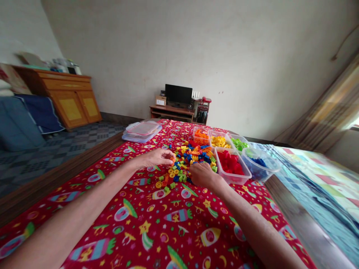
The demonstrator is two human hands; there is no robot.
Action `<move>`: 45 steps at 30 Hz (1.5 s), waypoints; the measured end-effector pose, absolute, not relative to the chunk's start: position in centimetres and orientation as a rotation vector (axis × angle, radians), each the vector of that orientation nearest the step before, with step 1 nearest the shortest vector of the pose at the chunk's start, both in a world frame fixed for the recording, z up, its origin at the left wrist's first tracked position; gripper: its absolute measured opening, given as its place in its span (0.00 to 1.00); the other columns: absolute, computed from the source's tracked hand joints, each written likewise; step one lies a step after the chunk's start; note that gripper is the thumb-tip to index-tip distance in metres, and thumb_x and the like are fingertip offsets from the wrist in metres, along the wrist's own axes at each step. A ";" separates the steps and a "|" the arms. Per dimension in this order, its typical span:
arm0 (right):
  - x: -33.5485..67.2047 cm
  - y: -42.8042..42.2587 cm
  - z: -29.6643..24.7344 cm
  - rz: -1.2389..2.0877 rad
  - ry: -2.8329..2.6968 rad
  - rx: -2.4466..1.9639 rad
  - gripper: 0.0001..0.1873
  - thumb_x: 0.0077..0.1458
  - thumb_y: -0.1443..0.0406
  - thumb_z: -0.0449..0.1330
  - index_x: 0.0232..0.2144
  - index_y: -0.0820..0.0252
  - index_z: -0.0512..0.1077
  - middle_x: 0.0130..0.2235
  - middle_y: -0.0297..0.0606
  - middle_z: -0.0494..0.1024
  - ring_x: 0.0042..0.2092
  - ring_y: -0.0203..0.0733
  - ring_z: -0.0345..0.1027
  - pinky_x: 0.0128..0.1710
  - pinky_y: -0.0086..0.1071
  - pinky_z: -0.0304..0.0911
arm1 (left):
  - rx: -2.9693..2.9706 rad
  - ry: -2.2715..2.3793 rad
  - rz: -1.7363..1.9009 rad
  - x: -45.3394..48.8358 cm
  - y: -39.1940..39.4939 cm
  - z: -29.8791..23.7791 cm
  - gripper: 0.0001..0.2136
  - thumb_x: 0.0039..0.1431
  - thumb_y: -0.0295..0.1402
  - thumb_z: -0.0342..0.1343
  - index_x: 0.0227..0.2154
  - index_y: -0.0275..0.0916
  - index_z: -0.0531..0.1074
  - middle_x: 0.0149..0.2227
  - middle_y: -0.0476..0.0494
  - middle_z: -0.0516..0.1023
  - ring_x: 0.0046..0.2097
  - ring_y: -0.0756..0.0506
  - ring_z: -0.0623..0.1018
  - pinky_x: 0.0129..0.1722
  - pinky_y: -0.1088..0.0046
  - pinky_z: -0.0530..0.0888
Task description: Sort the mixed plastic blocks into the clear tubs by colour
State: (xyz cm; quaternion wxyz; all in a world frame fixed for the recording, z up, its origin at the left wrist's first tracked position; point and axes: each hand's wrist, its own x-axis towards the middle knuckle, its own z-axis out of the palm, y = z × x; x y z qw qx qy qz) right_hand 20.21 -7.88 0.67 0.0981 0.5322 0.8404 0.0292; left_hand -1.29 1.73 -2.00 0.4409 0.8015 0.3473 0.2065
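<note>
A loose pile of mixed plastic building blocks (183, 156) in yellow, orange, blue, green and red lies on a red patterned cloth (168, 231). At the pile's left edge, my left hand (160, 157) has its fingers closed around an orange block (173, 160). My right hand (202, 174) rests at the pile's right front side, fingers curled down among the blocks; what they grip, if anything, is hidden. Just right of it stands a clear tub of red blocks (232, 166).
Behind the red tub are containers of orange blocks (201, 136), yellow blocks (220, 141) and green blocks (239, 144). A round tub (270, 166) at right holds blue blocks. Stacked clear lids (142, 131) lie far left on the cloth. A bed (322, 175) adjoins the right side.
</note>
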 end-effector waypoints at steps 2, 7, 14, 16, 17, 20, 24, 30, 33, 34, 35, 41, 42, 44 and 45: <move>20.8 -7.3 0.5 0.041 2.560 1.589 0.14 0.52 0.70 0.53 0.38 0.63 0.76 0.39 0.50 0.78 0.42 0.46 0.73 0.36 0.31 0.64 | 2.022 0.877 0.505 -1.1 1.5 -1.8 0.15 0.47 0.43 0.58 0.33 0.37 0.71 0.33 0.47 0.78 0.34 0.48 0.77 0.36 0.74 0.72; 22.1 -5.1 -0.3 -0.404 2.760 1.760 0.08 0.49 0.65 0.57 0.22 0.61 0.74 0.26 0.38 0.76 0.29 0.36 0.68 0.26 0.25 0.56 | 2.108 0.903 0.537 -0.3 0.9 -1.6 0.16 0.48 0.44 0.58 0.33 0.36 0.71 0.34 0.46 0.78 0.35 0.46 0.77 0.36 0.72 0.73; 20.8 -4.4 -1.5 -2.351 2.505 1.716 0.09 0.52 0.70 0.50 0.23 0.62 0.66 0.20 0.31 0.71 0.23 0.31 0.67 0.25 0.23 0.61 | 2.253 0.942 0.808 2.5 -1.4 -1.3 0.11 0.55 0.38 0.54 0.36 0.36 0.72 0.36 0.43 0.78 0.37 0.45 0.77 0.37 0.71 0.74; 20.2 -4.6 -1.7 -2.792 2.248 1.646 0.07 0.53 0.69 0.51 0.25 0.62 0.66 0.19 0.30 0.70 0.24 0.32 0.69 0.27 0.24 0.64 | 2.420 0.970 0.910 3.2 -2.0 -1.3 0.07 0.56 0.33 0.53 0.34 0.36 0.73 0.37 0.42 0.77 0.39 0.45 0.77 0.40 0.70 0.73; 20.0 -4.7 -1.7 -2.949 2.108 1.651 0.06 0.55 0.69 0.52 0.26 0.62 0.66 0.19 0.29 0.69 0.23 0.33 0.69 0.27 0.25 0.65 | 2.503 0.981 0.945 3.4 -2.3 -1.4 0.06 0.56 0.30 0.53 0.34 0.36 0.74 0.38 0.41 0.77 0.40 0.45 0.76 0.43 0.69 0.73; 19.3 -4.9 -1.6 -3.292 1.706 1.696 0.09 0.61 0.66 0.50 0.29 0.62 0.65 0.20 0.29 0.70 0.22 0.31 0.68 0.26 0.25 0.67 | 2.674 0.982 0.952 4.1 -2.8 -1.8 0.08 0.57 0.27 0.51 0.35 0.37 0.75 0.39 0.40 0.76 0.42 0.45 0.76 0.45 0.69 0.72; 19.1 -4.9 -1.4 -3.459 1.528 1.670 0.15 0.66 0.63 0.44 0.30 0.62 0.66 0.22 0.30 0.72 0.21 0.30 0.67 0.24 0.23 0.67 | 2.745 0.964 0.930 4.7 -3.5 -2.2 0.12 0.61 0.29 0.48 0.44 0.37 0.73 0.43 0.39 0.76 0.44 0.43 0.76 0.47 0.67 0.73; 20.1 -4.8 -1.3 -3.420 1.430 1.833 0.20 0.66 0.60 0.43 0.32 0.67 0.70 0.23 0.38 0.74 0.23 0.32 0.69 0.24 0.23 0.68 | 2.679 1.142 1.051 3.4 -3.4 -0.5 0.21 0.63 0.33 0.44 0.58 0.38 0.61 0.50 0.39 0.74 0.47 0.43 0.75 0.49 0.66 0.72; 20.3 -4.7 -1.3 -3.386 1.420 1.918 0.22 0.65 0.57 0.44 0.34 0.67 0.71 0.24 0.40 0.75 0.24 0.34 0.70 0.26 0.26 0.70 | 2.691 1.219 1.092 1.8 -1.8 -0.6 0.17 0.62 0.32 0.43 0.51 0.38 0.68 0.47 0.40 0.75 0.45 0.44 0.76 0.48 0.67 0.72; 20.4 -4.6 -1.4 -3.383 1.434 1.926 0.23 0.65 0.56 0.44 0.34 0.67 0.71 0.24 0.41 0.75 0.25 0.35 0.71 0.27 0.27 0.71 | 2.703 1.231 1.082 1.2 -1.1 -1.0 0.16 0.62 0.31 0.43 0.48 0.38 0.71 0.46 0.40 0.75 0.46 0.44 0.75 0.49 0.66 0.71; 20.3 -4.5 -1.5 -3.377 1.448 1.930 0.23 0.64 0.55 0.45 0.34 0.67 0.71 0.24 0.41 0.75 0.25 0.35 0.71 0.27 0.27 0.71 | 2.706 1.248 1.073 0.6 -0.4 -1.5 0.15 0.62 0.31 0.43 0.44 0.38 0.73 0.45 0.40 0.76 0.46 0.44 0.75 0.50 0.66 0.70; 20.3 -4.4 -1.6 -3.341 1.458 1.965 0.22 0.64 0.56 0.46 0.30 0.66 0.69 0.22 0.40 0.73 0.25 0.34 0.71 0.26 0.24 0.70 | 2.640 1.247 0.919 -0.7 2.3 -6.2 0.13 0.59 0.29 0.44 0.36 0.37 0.75 0.41 0.39 0.77 0.44 0.43 0.76 0.49 0.66 0.71; 20.5 -4.4 -1.6 -3.347 1.459 1.977 0.22 0.65 0.56 0.45 0.29 0.65 0.69 0.22 0.40 0.73 0.25 0.34 0.70 0.26 0.24 0.70 | 2.642 1.227 0.916 -0.5 2.3 -6.9 0.13 0.59 0.28 0.44 0.37 0.37 0.75 0.41 0.39 0.77 0.44 0.43 0.75 0.48 0.65 0.71; 21.0 -4.2 -1.4 -3.355 1.482 2.009 0.21 0.65 0.57 0.45 0.30 0.65 0.69 0.22 0.40 0.73 0.25 0.34 0.71 0.26 0.24 0.70 | 2.660 1.212 0.948 -0.2 2.2 -8.0 0.14 0.58 0.25 0.44 0.39 0.37 0.75 0.40 0.39 0.77 0.44 0.43 0.75 0.48 0.64 0.71; 21.3 -4.0 -1.3 -3.359 1.510 2.024 0.21 0.64 0.56 0.45 0.30 0.65 0.69 0.22 0.40 0.73 0.25 0.34 0.71 0.26 0.25 0.71 | 2.672 1.213 0.967 -0.1 2.1 -8.4 0.15 0.58 0.23 0.43 0.40 0.38 0.74 0.40 0.39 0.76 0.44 0.43 0.74 0.47 0.64 0.71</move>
